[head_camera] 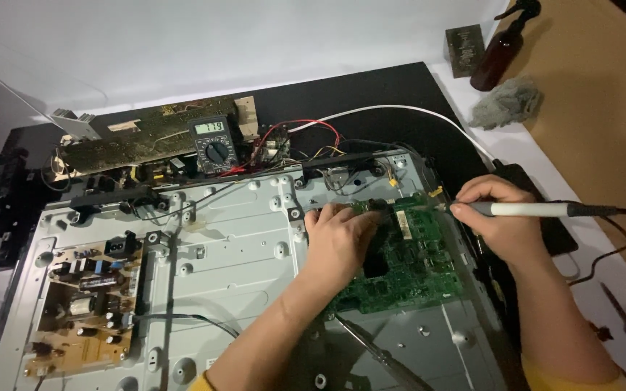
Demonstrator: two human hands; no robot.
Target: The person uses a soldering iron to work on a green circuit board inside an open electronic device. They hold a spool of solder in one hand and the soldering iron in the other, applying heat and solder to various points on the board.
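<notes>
Two hands work on one green board (407,264). The right hand (498,213) has its grip closed like a pen-hold round a white probe (527,209), whose tip points left and meets the board's top edge near a yellow connector (436,192); the exact contact point is too small to make out. The left hand (338,239) lies palm-down on the board's left part, fingers curled toward a dark component at the top edge; whether it pinches anything there I cannot tell. The board sits on the right half of a grey metal back panel (240,246), which rests on the worktop.

To do this well, I judge that the probe tip should rest on a single point and not bridge neighbouring pins, with the right wrist braced on the panel's edge for steadiness. The left hand serves best by pressing the board flat and keeping bare fingers off solder points. The probe's black lead (621,217) trails right and should hang slack so it does not tug the tip.

Further out, a meter (214,145) stands at the panel's far edge, its display facing the person. A brown power board (88,308) sits at the panel's left, and a screwdriver (374,351) lies just below the green board.
</notes>
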